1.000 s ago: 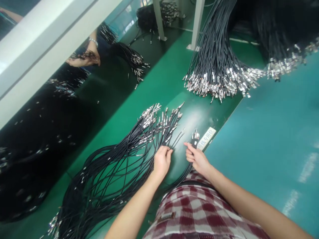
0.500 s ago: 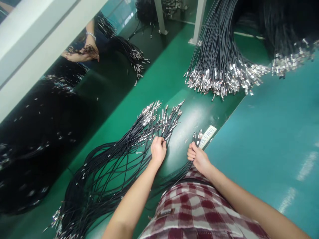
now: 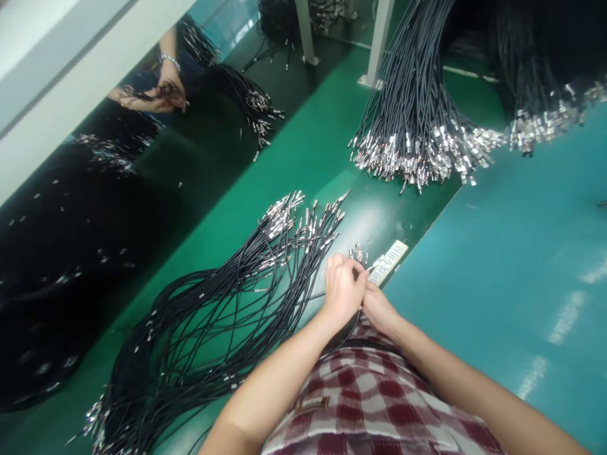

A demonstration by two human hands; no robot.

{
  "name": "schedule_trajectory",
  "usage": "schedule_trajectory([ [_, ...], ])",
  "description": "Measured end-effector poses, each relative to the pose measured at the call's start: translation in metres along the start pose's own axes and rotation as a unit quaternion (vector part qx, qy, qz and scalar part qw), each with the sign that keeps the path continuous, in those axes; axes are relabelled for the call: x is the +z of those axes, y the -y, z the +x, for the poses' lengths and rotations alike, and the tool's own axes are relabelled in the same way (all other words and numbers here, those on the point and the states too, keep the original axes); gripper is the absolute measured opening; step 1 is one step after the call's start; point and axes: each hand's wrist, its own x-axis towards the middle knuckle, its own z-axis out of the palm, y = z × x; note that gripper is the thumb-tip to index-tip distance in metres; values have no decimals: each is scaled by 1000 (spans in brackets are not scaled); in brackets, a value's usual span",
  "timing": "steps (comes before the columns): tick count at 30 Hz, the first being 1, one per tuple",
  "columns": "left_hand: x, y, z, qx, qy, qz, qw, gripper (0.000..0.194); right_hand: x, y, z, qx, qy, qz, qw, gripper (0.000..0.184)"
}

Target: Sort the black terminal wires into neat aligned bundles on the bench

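My left hand (image 3: 342, 287) and my right hand (image 3: 377, 306) meet over the green table (image 3: 303, 151), both closed on a small bundle of thin black cables (image 3: 359, 254) whose metal tips stick up above the fingers. My left hand covers most of my right hand's fingers. Just left of the hands lies a wide loose fan of black cables with silver tips (image 3: 237, 297). A white label (image 3: 389, 262) lies on the table right beside the hands.
A thick bunch of cables with silver connectors (image 3: 417, 139) lies at the back, with another (image 3: 545, 120) at far right. Black cable heaps (image 3: 61, 253) fill the left. Another person's hands (image 3: 156, 95) hold cables at upper left. White posts (image 3: 377, 41) stand behind.
My left hand left the fanned pile and moved right with a cable to join my right hand's bundle. Before, the two hands were apart.
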Motion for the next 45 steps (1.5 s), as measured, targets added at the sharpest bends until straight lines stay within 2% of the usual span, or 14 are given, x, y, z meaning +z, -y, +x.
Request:
schedule_trajectory([
  [3,-15,38,10,20,-29,60,998,8,-5,-2,5,-8,-35,-3,999,47],
  [6,-34,83,16,-12,-66,122,990,7,-9,-3,9,17,-42,50,998,51],
  [9,-43,104,15,-26,-70,109,991,11,-11,-6,11,51,-40,120,991,50],
  [12,-45,98,7,-38,-110,-7,993,5,-10,-8,12,42,-35,149,987,44],
  [16,-36,75,-18,-71,-53,-170,981,11,-2,-1,10,15,1,134,991,42],
  [19,-20,58,-40,-93,-26,-211,973,13,7,5,10,-10,20,126,992,43],
  [22,-8,48,-55,-76,2,-184,980,15,8,5,9,-25,-25,82,996,41],
  [25,-13,57,-47,-15,42,-97,994,18,-2,1,8,-30,-86,45,995,49],
  [29,-34,94,-7,8,-48,76,996,13,-14,-1,8,30,-38,104,993,48],
  [31,-38,109,10,-14,-62,97,993,13,-14,0,9,54,-18,138,989,48],
  [36,-36,117,20,-142,-110,-80,980,20,-10,0,15,62,-39,165,984,50],
  [41,-44,110,18,-226,-90,-190,951,15,-10,0,17,58,-39,153,986,47],
  [43,-45,100,9,-218,-94,-199,951,16,-6,0,16,48,-30,143,988,43],
  [45,-41,85,-8,-170,-84,-176,966,12,-2,-1,14,25,-17,129,991,41],
])
